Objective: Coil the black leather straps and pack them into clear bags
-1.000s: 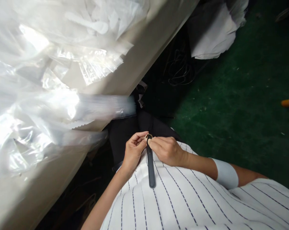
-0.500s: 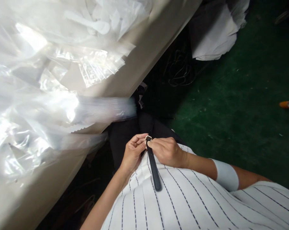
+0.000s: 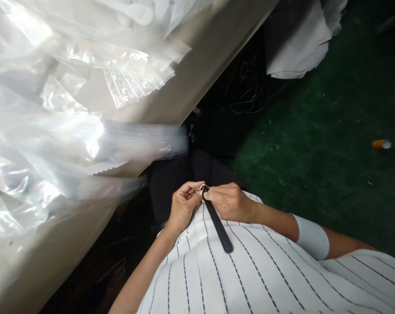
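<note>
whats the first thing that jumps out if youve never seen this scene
Low in the middle, the left hand and right hand pinch the gold buckle of a dark strap, which trails down over a white pinstriped shirt. The upper left is filled by a glaring heap of clear plastic bags on a pale table. To the right lies dark green floor with a small orange thing on it.

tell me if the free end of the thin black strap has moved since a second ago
Yes. The thin black strap pivoted at the buckle; its free tip swung toward the right hand's wrist across the shirt stripes.
</note>
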Tool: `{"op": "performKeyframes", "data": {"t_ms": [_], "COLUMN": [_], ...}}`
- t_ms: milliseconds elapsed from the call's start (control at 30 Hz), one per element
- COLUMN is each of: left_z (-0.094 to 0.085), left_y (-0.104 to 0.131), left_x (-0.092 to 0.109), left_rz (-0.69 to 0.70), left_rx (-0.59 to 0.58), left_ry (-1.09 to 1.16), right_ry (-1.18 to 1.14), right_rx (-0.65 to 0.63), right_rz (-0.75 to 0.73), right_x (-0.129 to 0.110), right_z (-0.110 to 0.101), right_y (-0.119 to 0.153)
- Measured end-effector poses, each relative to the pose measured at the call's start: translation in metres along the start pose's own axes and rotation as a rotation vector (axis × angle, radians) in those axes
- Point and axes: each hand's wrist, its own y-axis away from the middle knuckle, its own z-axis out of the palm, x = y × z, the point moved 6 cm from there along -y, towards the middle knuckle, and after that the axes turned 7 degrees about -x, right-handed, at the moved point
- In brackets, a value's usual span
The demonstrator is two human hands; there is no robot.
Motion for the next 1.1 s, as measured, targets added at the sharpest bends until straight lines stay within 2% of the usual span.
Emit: {"op": "performKeyframes", "data": {"t_ms": [200,500,600,733,1100], "left_z": [0.0,0.0,0.002,0.002,0.002], "left_y": [-0.004,0.003,0.004,0.004,0.002], "left_x": [0.0,0.002,0.003,0.003,0.001], "left_rz": [0.024,-0.051,-0.115,-0.177,-0.142], "left_rx": [0.056,0.021,0.053,0.117,0.183], "left_ry": [-0.008,0.072,0.108,0.118,0.098], "right_ry": [0.104,0.325,0.375,0.392,0.361], "right_rx": [-0.047,-0.099,-0.124,-0.14,-0.129], "right_rz": [0.04,-0.008,-0.027,-0.045,-0.006], "right_x": [0.002,-0.013,-0.014,-0.013,-0.009], "right_z": [0.007,0.014,0.017,0.019,0.021], "right_y": [0.002,0.002,0.002,0.0,-0.001]}}
